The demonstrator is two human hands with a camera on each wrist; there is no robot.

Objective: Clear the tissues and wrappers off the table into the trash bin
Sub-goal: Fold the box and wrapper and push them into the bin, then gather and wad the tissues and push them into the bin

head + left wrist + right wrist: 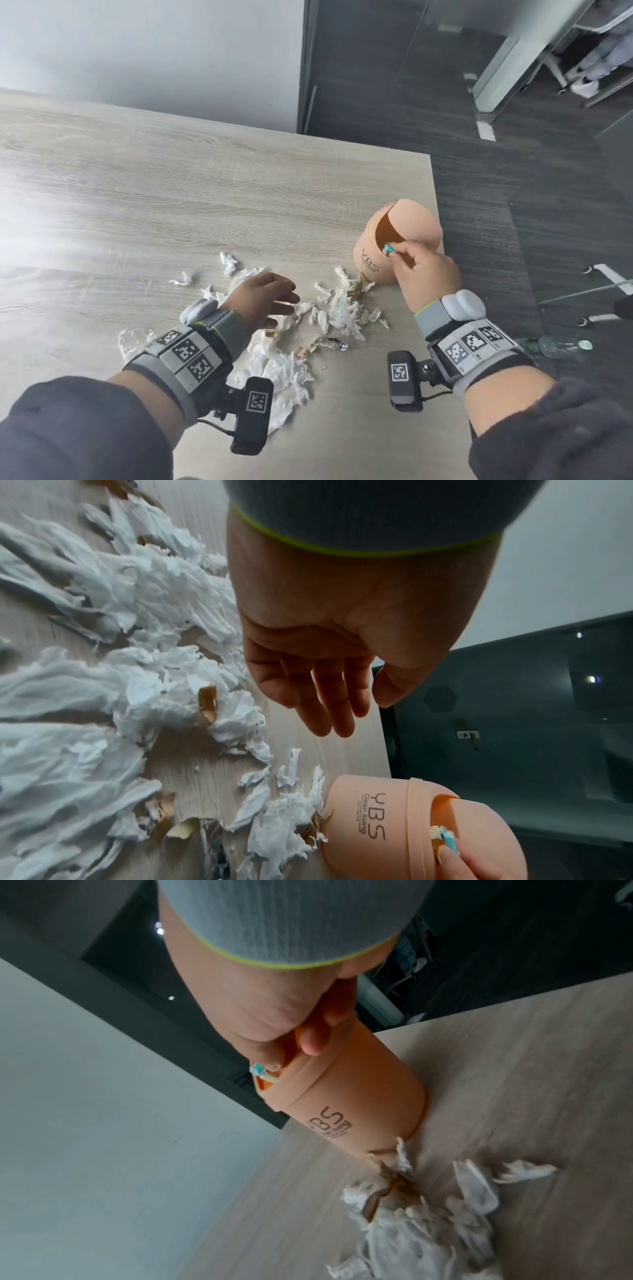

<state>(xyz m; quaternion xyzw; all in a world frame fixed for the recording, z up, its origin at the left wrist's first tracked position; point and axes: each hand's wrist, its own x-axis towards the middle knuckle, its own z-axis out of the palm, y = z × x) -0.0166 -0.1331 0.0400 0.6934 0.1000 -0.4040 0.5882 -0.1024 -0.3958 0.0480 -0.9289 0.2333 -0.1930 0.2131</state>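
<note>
Right hand [424,274] pinches a teal wrapper [388,248] at the bin [394,236] slot; left hand [263,294] hovers slack-fingered at eight o'clock. The left wrist view reads "Clean living".

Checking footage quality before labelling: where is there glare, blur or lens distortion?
Head view: window glare washes out the table at left, edges bend. Left wrist view: tissues smeared and stretched by the wide lens. Right wrist view: soft overall, the bin looks elongated.
</note>
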